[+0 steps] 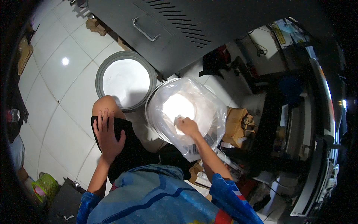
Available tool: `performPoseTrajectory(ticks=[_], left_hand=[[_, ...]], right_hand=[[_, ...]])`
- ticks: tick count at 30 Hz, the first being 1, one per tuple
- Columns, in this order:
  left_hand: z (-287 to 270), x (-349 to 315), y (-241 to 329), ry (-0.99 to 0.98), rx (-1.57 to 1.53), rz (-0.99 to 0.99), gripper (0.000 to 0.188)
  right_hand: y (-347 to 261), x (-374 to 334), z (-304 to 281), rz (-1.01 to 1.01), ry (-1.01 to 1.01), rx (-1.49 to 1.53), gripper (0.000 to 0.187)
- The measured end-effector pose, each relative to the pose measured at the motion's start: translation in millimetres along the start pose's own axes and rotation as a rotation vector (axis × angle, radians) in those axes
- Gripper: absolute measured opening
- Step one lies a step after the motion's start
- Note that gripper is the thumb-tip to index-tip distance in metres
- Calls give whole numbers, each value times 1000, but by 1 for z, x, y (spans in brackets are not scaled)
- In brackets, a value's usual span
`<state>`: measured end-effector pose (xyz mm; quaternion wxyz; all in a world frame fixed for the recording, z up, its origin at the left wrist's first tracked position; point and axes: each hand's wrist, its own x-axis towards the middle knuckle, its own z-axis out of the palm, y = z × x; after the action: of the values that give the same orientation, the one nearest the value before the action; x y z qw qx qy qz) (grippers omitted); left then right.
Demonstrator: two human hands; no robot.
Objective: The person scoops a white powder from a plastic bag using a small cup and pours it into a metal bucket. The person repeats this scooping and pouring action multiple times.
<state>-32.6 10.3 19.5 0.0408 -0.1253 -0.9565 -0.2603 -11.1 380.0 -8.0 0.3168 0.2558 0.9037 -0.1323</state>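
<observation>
My left hand (109, 136) lies flat on my left knee, its fingers spread and nothing in it. My right hand (188, 127) reaches into a white bucket (150, 118) lined with a clear plastic bag (212, 102). Its fingers are closed, just above bright white powder (181, 106) inside the bag; whatever they grip is too washed out by glare to name. The bag's loose mouth is folded out over the bucket's rim. Just left of it stands a round grey tub (100, 84) filled with smooth white material (125, 76).
A dark metal cabinet (156, 22) with a handle and vents borders the far side. Right of the bucket sits an open cardboard box (234, 125) among clutter. White floor tiles (56, 123) spread to the left. A green basket (46, 184) stands at lower left.
</observation>
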Motion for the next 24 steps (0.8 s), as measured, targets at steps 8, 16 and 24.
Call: performPoseTrajectory(ticks=[8, 16, 24], left_hand=[[-5, 0, 5, -24, 16, 21, 87], [-6, -1, 18, -67, 53, -20, 86], [6, 1, 21, -40, 118, 38, 81]], right_hand=[[-34, 66, -19, -102, 38, 470, 57], [-13, 56, -25, 81, 174, 94, 52], [-14, 44, 29, -225, -34, 207, 34]])
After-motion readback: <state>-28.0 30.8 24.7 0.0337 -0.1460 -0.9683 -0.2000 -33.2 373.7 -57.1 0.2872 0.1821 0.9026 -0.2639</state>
